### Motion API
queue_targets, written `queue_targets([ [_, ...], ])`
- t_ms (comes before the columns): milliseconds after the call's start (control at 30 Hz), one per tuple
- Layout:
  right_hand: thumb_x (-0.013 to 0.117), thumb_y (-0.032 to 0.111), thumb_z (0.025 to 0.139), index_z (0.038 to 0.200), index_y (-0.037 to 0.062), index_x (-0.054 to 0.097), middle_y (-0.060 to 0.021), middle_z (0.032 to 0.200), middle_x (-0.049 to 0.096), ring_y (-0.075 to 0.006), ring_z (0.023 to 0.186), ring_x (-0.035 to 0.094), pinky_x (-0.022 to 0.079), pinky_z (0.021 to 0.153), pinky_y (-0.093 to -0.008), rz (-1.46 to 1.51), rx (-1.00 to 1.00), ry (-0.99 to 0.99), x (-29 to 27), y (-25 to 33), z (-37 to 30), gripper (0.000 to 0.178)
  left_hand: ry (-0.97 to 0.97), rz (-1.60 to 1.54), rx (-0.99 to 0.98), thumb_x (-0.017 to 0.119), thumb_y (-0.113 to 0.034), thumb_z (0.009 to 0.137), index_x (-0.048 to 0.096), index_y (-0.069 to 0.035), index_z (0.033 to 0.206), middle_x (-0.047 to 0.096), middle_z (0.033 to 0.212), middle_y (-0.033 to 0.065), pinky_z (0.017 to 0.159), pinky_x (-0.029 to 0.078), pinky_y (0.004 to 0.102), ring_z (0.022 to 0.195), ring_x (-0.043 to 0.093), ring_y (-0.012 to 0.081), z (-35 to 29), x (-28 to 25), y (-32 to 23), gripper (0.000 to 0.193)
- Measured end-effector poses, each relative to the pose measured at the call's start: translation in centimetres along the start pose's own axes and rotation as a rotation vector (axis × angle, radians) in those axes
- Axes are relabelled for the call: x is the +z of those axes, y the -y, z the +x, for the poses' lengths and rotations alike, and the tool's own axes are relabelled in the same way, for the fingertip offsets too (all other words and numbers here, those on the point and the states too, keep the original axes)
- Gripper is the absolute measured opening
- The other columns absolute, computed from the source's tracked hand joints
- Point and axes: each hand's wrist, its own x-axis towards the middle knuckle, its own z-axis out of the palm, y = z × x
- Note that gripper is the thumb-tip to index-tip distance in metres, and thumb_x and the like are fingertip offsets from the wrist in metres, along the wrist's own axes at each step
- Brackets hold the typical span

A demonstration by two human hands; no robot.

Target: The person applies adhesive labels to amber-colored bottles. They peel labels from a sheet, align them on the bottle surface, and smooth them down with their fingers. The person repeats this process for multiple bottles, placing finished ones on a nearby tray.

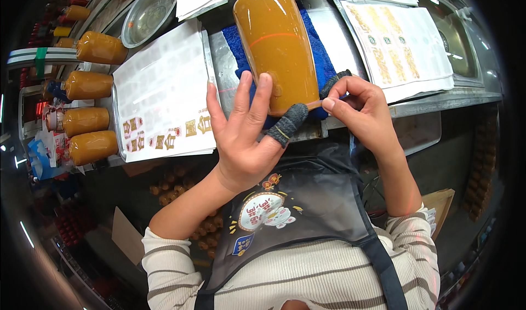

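A large glossy amber-brown bottle [280, 47] lies on a blue towel [319, 36], its neck pointing away from me and its base toward me. My left hand [246, 137] is open, its fingers spread, with fingertips at the bottle's lower left side. A dark grey knitted finger sleeve covers its thumb, which lies across the base. At the base's right corner, my right hand [359, 110] has thumb and fingers closed in a pinch; its forefinger also wears a grey sleeve. A narrow tan strip shows by the right thumb tip, but what is pinched is too small to make out.
Left of the bottle lies a white sheet [164, 85] with small gold and red prints. Several similar bottles [90, 85] line the far left, near a metal bowl [150, 14]. Gold-printed sheets [392, 47] lie at right, beside a metal basin [452, 30]. The metal table edge [427, 106] runs before me.
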Motion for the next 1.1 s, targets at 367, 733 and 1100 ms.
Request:
queue_targets([
  [367, 0.073, 0.012, 0.09, 0.086, 0.0016, 0.066, 0.0046, 0.079, 0.06, 0.0013, 0.063, 0.048, 0.037, 0.056, -0.0165, 0.004, -0.038, -0.034, 0.6, -1.3, 0.5, 0.013, -0.077, 0.035, 0.029, 0.083, -0.017, 0.072, 0.075, -0.008, 0.107, 0.051, 0.147, 0.0243, 0.113, 0.019, 0.0686, 0.14, 0.045, 0.0446, 2.6, 1.5, -0.1, 0.037],
  [733, 0.082, 0.024, 0.08, 0.105, 0.0033, 0.057, -0.0056, 0.097, 0.054, -0.0096, 0.062, 0.047, 0.039, 0.055, -0.0241, -0.297, -0.178, -0.234, 4.2, 0.0, -1.9, 0.041, -0.072, -0.19, -0.274, 0.085, -0.024, 0.078, 0.073, 0.0, 0.113, 0.047, 0.148, 0.03, 0.114, 0.02, 0.0667, 0.137, 0.048, 0.0442, -3.6, 0.9, 0.3, 0.044],
  [1100, 0.083, 0.032, 0.078, 0.11, 0.0029, 0.045, -0.0134, 0.1, 0.049, -0.0286, 0.081, 0.055, 0.048, 0.065, -0.0377, -0.409, -0.299, -0.322, 5.5, -0.7, -0.4, 0.058, -0.049, -0.158, -0.16, 0.084, -0.016, 0.078, 0.074, -0.001, 0.098, 0.042, 0.152, 0.0299, 0.112, 0.014, 0.0715, 0.139, 0.043, 0.049, -3.3, 1.5, 0.5, 0.027],
])
